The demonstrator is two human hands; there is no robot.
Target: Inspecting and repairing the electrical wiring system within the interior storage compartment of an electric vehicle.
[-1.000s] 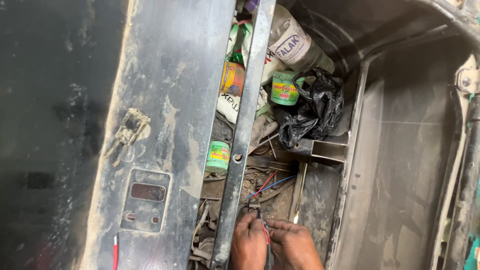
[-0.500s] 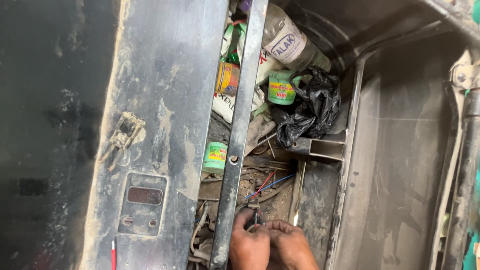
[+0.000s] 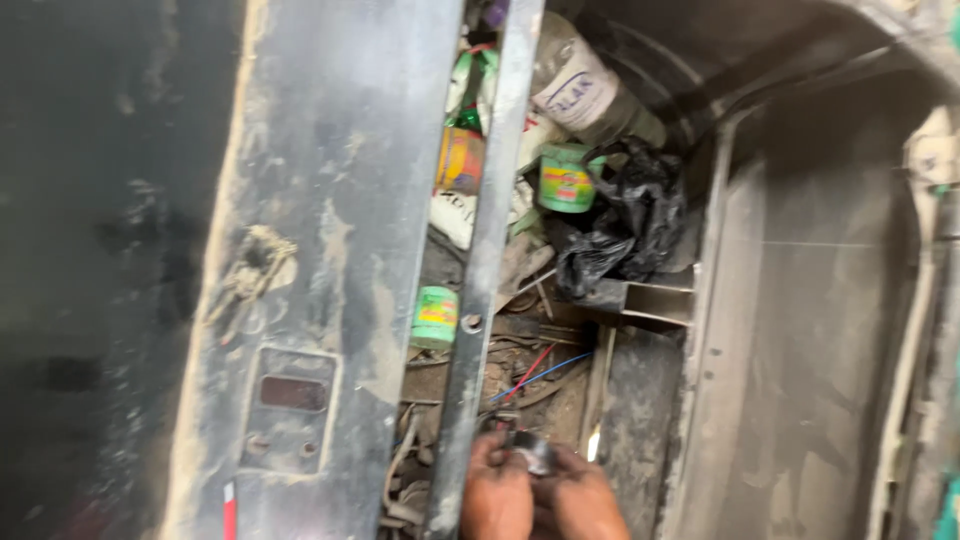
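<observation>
Both the left hand (image 3: 497, 492) and right hand (image 3: 585, 500) pinch a small dark metal part (image 3: 531, 452) (fingers closed round it), which could slip into the debris under the red and blue wires (image 3: 535, 368) just beyond.

A dirty compartment floor (image 3: 560, 400) carries a black plastic bag (image 3: 625, 225). Beside the bag lies a green tin (image 3: 566, 180); below it, red and blue wires (image 3: 535, 372) and scraps.
</observation>
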